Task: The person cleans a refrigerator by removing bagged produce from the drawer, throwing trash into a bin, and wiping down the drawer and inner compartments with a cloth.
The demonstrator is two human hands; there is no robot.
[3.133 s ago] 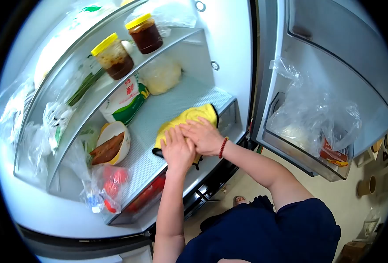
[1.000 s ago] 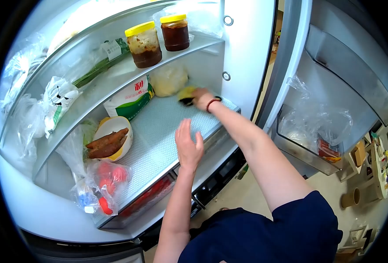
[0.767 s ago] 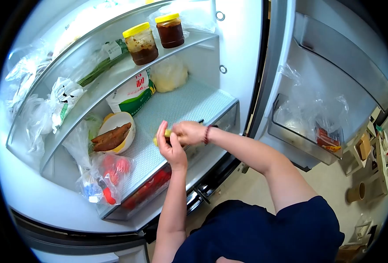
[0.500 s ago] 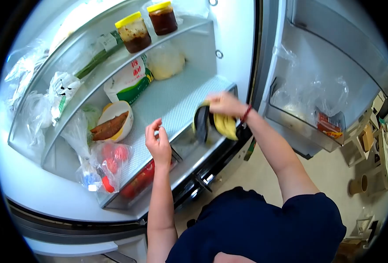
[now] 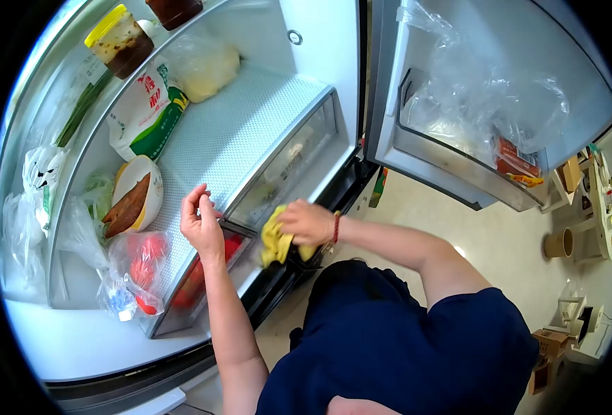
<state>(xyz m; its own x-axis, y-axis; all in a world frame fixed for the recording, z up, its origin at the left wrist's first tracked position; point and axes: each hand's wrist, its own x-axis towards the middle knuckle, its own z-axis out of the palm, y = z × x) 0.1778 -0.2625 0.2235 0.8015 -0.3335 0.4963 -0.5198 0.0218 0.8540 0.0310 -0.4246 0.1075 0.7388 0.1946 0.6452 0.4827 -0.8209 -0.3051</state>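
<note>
My right hand (image 5: 307, 223) is closed on a crumpled yellow cloth (image 5: 275, 238), at the front of the fridge beside the clear drawers. My left hand (image 5: 202, 225) is over the front edge of the ribbed glass shelf (image 5: 212, 149), its fingers loosely bent and apart with nothing in them. Just below it is a clear drawer with red things (image 5: 189, 287) inside, too hidden to name. Left of that hand, a bag of red fruit or vegetables (image 5: 143, 259) lies on the shelf, with a white bowl (image 5: 152, 190) holding a long brown piece of food (image 5: 127, 206) behind it.
A white and green packet (image 5: 147, 114) and a bagged pale item (image 5: 205, 69) lie further back on the shelf. A yellow-lidded jar (image 5: 120, 43) stands above. The open fridge door (image 5: 416, 155) holds plastic bags (image 5: 458, 104) at right. A bin (image 5: 558, 243) stands on the floor.
My right hand has brought the cloth down and left, from the shelf's right end to the front of the drawers. The view has shifted; my left hand stays by the shelf edge.
</note>
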